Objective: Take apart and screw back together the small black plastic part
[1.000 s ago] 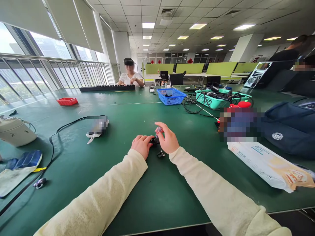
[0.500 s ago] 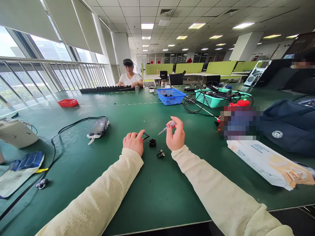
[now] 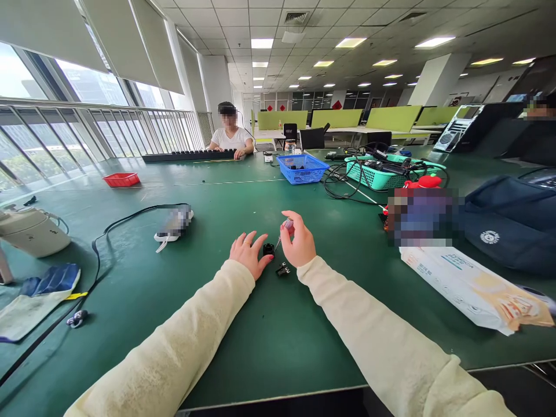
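Observation:
My right hand [image 3: 297,240] pinches a small screwdriver [image 3: 288,223] by its pinkish handle, the thin shaft slanting down and left. Its tip comes close to the right side of a small black block [image 3: 268,249]; contact cannot be made out. My left hand [image 3: 249,255] lies low over the table with its fingers spread. The thumb reaches along the block's near side and the index finger lies at its far left; a firm grip does not show. Just nearer to me, a small black part with light metal bits [image 3: 282,269] rests on the table.
Behind my hands stand a blue basket [image 3: 303,176] and a green basket [image 3: 369,179] with cables. At right lie a wipes pack [image 3: 469,284] and a dark bag [image 3: 512,223]. Leftward are a red tray [image 3: 121,180] and a cable [image 3: 98,260]. Across the table sits another person [image 3: 231,139].
My left hand has moved right to the block and spread its fingers; the thin black piece it held is no longer distinguishable. My right hand has brought the screwdriver left and down, more upright.

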A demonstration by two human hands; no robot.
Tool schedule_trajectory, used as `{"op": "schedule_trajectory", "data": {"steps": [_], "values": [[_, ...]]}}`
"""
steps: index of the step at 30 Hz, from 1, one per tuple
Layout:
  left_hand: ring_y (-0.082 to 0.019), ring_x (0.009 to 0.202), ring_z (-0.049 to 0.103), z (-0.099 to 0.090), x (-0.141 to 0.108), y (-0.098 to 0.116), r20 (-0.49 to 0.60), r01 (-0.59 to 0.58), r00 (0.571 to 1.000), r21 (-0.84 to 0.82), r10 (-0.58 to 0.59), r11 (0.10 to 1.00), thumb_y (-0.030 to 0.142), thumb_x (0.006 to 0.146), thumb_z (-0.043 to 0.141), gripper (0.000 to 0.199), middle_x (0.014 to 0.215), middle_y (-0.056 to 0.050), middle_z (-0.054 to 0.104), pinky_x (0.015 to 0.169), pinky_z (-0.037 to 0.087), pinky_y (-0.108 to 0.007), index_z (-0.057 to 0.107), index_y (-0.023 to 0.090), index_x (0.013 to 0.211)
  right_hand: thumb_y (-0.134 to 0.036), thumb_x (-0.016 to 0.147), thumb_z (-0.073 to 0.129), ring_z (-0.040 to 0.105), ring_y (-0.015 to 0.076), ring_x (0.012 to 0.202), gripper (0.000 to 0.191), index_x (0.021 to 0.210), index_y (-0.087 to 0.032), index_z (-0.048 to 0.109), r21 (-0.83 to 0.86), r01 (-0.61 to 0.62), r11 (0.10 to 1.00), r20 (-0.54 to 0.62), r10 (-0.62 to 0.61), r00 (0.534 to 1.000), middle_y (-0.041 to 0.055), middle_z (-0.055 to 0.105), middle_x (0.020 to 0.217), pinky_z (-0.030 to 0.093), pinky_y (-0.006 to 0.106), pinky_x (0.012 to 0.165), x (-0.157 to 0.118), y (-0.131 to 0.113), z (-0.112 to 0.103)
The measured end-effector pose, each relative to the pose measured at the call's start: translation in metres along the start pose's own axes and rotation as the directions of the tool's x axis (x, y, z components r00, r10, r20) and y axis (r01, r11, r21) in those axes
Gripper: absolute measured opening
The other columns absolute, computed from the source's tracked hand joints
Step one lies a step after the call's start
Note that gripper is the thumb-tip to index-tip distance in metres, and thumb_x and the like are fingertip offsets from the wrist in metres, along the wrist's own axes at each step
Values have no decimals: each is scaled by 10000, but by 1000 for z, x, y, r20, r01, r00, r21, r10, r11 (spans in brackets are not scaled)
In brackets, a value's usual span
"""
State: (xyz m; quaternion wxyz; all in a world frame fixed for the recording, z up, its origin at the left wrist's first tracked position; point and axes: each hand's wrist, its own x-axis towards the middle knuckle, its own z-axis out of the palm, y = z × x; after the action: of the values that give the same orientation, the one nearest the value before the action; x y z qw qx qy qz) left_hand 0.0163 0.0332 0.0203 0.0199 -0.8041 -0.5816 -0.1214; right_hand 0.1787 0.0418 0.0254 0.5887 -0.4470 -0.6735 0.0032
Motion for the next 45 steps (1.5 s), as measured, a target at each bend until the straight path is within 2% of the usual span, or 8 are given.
{"op": "schedule_trajectory", "data": {"steps": [6, 16, 27, 31, 34, 37, 41, 45], "values": [[-369, 1401, 330, 4, 5, 0, 136, -39, 989, -111, 55, 993, 403, 908, 522, 458, 1431, -43, 535, 1124, 252, -622, 498, 329, 1359, -231, 912, 453, 641, 154, 703, 302, 1209, -210, 504, 73, 40, 997, 40, -43, 998, 71, 694, 958, 560, 299, 693, -2, -2, 3], [-277, 1259, 484, -6, 2, -9, 121, 131, 984, 5, -131, 991, 274, 910, 509, 295, 1309, -33, 627, 978, 444, -467, 567, 316, 1196, -234, 906, 454, 619, 146, 655, 290, 1190, -203, 506, 72, 35, 997, -6, -35, 999, 58, 693, 886, 555, 299, 666, 0, -1, -3], [-338, 1139, 568, -38, -7, -110, 151, 517, 824, 191, -546, 834, 281, 829, 526, 362, 1203, -113, 657, 867, 499, -456, 604, 299, 1182, -228, 898, 456, 616, 149, 665, 296, 1190, -215, 506, 82, 11, 997, 17, -12, 1000, 47, 681, 872, 548, 299, 662, -2, 1, -3], [-379, 1174, 537, -45, -11, -123, -22, 556, 826, 190, -563, 809, 298, 843, 503, 417, 1286, -130, 615, 895, 478, -519, 589, 279, 1250, -225, 896, 455, 608, 146, 644, 298, 1188, -214, 511, 67, -2, 998, -7, 2, 1000, 51, 681, 875, 541, 295, 649, -1, 2, -4], [-347, 1241, 493, -47, -10, -97, -148, 417, 906, 153, -396, 896, 359, 856, 536, 450, 1350, -105, 585, 1002, 435, -496, 568, 260, 1294, -227, 892, 455, 609, 147, 638, 299, 1184, -206, 516, 57, -16, 998, -35, 18, 999, 56, 680, 878, 537, 292, 643, -1, 2, -3], [-279, 1252, 497, -39, -8, -49, -151, 28, 988, 50, -20, 998, 378, 883, 543, 385, 1314, -79, 624, 1100, 372, -423, 627, 246, 1235, -233, 887, 456, 606, 150, 630, 296, 1173, -201, 527, 39, -54, 998, -87, 58, 995, 58, 674, 866, 528, 293, 634, 0, 4, -2], [-288, 1327, 444, -14, -13, 6, -35, -495, 869, -90, 494, 864, 513, 853, 596, 507, 1386, -64, 577, 1144, 328, -446, 591, 281, 1304, -239, 879, 456, 595, 157, 622, 305, 1170, -188, 531, 46, -130, 990, -172, 136, 976, 58, 664, 849, 517, 300, 628, 2, 7, -2], [-329, 1390, 382, 9, -16, 25, 122, -584, 791, -144, 600, 799, 570, 859, 564, 600, 1492, -93, 467, 1141, 319, -527, 509, 294, 1389, -237, 864, 461, 585, 161, 620, 314, 1163, -176, 535, 57, -182, 982, -208, 190, 960, 59, 658, 838, 506, 301, 624, 4, 10, -3]]}}
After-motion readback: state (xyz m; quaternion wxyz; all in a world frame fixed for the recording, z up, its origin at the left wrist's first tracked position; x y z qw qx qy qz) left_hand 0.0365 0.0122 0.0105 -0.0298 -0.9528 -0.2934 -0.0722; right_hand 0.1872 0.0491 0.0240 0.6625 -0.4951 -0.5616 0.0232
